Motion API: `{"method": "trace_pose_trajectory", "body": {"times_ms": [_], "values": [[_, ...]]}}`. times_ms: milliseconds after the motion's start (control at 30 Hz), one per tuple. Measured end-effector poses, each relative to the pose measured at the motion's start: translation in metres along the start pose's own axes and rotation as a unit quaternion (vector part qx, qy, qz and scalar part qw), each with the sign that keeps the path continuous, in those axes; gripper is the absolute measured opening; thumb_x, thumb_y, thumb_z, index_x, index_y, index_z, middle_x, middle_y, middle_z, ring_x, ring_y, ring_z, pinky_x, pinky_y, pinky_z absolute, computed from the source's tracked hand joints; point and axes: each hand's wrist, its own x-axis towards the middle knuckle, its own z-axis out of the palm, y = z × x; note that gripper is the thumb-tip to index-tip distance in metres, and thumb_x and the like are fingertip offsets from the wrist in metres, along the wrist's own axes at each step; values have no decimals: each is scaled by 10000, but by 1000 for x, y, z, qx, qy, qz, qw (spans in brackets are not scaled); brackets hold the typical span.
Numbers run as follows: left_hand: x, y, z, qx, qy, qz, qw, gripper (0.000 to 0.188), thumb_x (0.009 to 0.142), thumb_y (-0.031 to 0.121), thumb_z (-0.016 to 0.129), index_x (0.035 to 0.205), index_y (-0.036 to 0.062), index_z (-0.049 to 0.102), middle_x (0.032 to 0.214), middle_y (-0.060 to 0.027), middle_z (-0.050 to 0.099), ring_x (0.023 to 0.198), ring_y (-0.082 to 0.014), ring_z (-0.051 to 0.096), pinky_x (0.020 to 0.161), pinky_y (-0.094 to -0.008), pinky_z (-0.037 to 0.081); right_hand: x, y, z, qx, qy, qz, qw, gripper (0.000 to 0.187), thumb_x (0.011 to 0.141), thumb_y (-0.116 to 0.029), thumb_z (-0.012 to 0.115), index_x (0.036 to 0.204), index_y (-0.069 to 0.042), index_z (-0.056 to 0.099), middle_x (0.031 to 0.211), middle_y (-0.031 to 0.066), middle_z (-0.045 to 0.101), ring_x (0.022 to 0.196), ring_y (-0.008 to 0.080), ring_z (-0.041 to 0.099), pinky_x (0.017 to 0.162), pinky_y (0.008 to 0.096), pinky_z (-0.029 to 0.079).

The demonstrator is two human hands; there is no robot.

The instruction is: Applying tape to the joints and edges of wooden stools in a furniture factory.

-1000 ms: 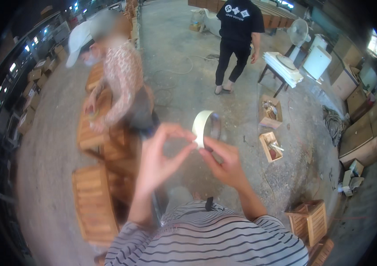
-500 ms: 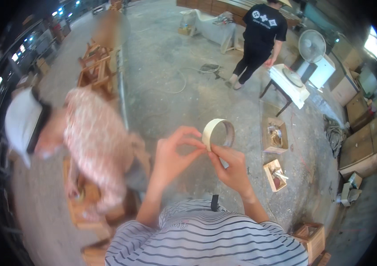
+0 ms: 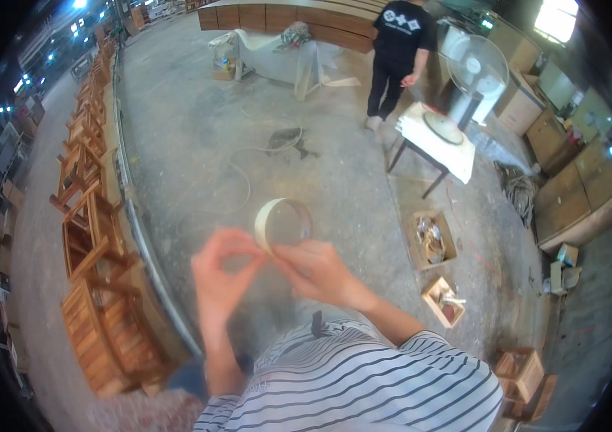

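A roll of pale cream tape (image 3: 265, 220) stands on edge in front of me, its wide hollow core showing the floor through it. My right hand (image 3: 320, 270) is closed on the roll's lower edge, thumb and fingers pinching it. From the other side, my left hand (image 3: 221, 270) is closed too, thumb and finger making a ring whose tips meet at the lower left of the roll. Blur hides whether a loose tape end lies between the left fingertips.
Wooden chairs (image 3: 97, 230) line the left beside a metal rail (image 3: 149, 263). A pink patterned sleeve (image 3: 147, 412) shows low left. At the right are a box of parts (image 3: 446, 252), a small wooden box (image 3: 432, 306) and a fan (image 3: 475, 65). A person in black (image 3: 399, 54) stands beyond.
My view has swung, so the hands and tape roll appear further left. The co-worker in pink has mostly left view at the lower left. The person in black has walked a little further off.
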Motion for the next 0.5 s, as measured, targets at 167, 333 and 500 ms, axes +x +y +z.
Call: {"method": "trace_pose_trajectory", "body": {"times_ms": [167,333,500], "values": [[144,-32,-11,40,0,36,999,394,679,-84,780,976,33,549,792,-54,698,817,-123,653,884,-297,462,131,88,0,21,-22,-29,999,237,802,-2,670,1037,28,657,748,174,648,674,330,648,587,387,487],[257,-86,-14,-16,70,28,997,443,695,-87,774,1030,38,513,852,-72,686,851,-150,661,844,-284,487,243,174,20,128,3,-34,991,225,839,-10,649,1060,34,656,741,180,645,632,276,656,569,331,480],[382,-143,-36,5,98,95,991,464,719,-58,776,1056,52,476,852,-77,696,878,-160,674,800,-288,505,350,251,50,134,8,-10,991,194,834,0,663,1023,42,670,786,190,667,648,240,672,564,292,479]]}}
